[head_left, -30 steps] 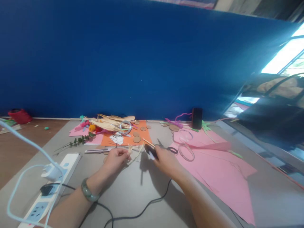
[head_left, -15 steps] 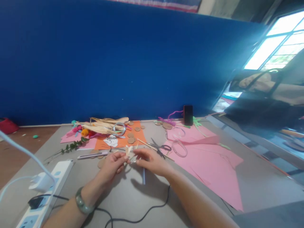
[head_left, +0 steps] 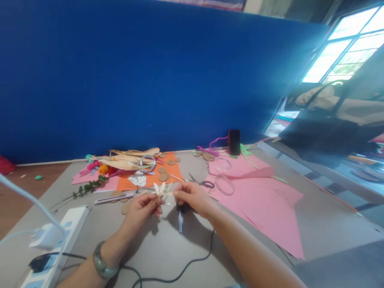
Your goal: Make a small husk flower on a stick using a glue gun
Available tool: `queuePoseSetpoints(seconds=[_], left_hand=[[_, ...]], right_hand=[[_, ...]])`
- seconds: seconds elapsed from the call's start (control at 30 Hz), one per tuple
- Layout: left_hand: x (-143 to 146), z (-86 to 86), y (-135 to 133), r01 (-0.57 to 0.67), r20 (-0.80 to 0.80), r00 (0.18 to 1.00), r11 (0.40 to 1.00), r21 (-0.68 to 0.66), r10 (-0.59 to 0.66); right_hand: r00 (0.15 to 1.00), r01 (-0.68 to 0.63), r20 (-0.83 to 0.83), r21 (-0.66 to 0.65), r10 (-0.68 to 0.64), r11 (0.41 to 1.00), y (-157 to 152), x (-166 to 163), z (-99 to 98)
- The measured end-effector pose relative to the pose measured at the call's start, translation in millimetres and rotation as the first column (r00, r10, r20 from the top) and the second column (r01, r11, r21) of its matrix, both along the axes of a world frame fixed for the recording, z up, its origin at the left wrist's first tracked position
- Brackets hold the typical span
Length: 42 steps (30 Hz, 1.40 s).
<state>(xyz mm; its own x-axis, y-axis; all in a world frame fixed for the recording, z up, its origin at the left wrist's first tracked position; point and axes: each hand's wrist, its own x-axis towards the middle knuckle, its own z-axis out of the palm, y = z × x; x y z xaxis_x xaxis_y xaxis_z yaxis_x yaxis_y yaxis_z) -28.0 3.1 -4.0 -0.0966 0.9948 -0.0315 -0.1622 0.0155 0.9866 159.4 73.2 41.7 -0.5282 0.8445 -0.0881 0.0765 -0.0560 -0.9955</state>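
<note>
My left hand pinches a small flower of pale dried-leaf petals just above the grey table. My right hand is closed too, its fingertips pinching the same petal piece from the right side. Under the right hand lies a black glue gun with a pale glue stick at its back and a black cord trailing toward me. A green bangle sits on my left wrist.
Scissors, a clear tape ring and pink paper sheets lie right. Orange paper with cardboard discs, dried leaves, pompoms and a leafy sprig lie left. A white power strip and a black phone stand nearby.
My right hand set the glue gun down on the table and came to the petal piece. Both hands now pinch it, raised slightly. The camera view swung to the right.
</note>
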Motion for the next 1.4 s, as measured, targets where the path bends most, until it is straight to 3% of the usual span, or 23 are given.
queuePoseSetpoints(seconds=[0.17, 0.3, 0.47, 0.67, 1.0, 1.4], left_hand=[[3.0, 6.8, -6.9, 0.051, -0.176, 0.984, 0.994, 0.097, -0.033], [4.5, 8.9, -11.9, 0.055, -0.333, 0.943, 0.981, 0.185, 0.010], [4.9, 5.6, -15.4, 0.000, -0.340, 0.937, 0.974, 0.225, 0.078], [5.1, 8.1, -18.8, 0.074, -0.409, 0.912, 0.976, 0.207, 0.018], [8.6, 11.5, -18.6, 0.153, -0.452, 0.891, 0.958, 0.242, -0.028], [9.7, 11.5, -20.8, 0.254, -0.323, 0.924, 0.960, 0.119, -0.205]], right_hand=[[0.997, -0.048, 0.059, 0.039, 0.046, 0.998, 0.8, 7.4, 2.7], [0.989, -0.124, 0.090, 0.077, 0.117, 0.989, -0.5, 13.5, 8.2], [0.968, -0.201, 0.183, 0.141, 0.174, 0.969, -2.1, 19.2, 17.4], [0.953, -0.244, 0.229, 0.184, 0.200, 0.952, -5.2, 22.4, 24.8], [0.923, -0.330, 0.277, 0.221, 0.265, 0.918, -2.6, 25.5, 18.4], [0.962, -0.246, 0.178, 0.242, 0.207, 0.939, -2.4, 24.5, 20.4]])
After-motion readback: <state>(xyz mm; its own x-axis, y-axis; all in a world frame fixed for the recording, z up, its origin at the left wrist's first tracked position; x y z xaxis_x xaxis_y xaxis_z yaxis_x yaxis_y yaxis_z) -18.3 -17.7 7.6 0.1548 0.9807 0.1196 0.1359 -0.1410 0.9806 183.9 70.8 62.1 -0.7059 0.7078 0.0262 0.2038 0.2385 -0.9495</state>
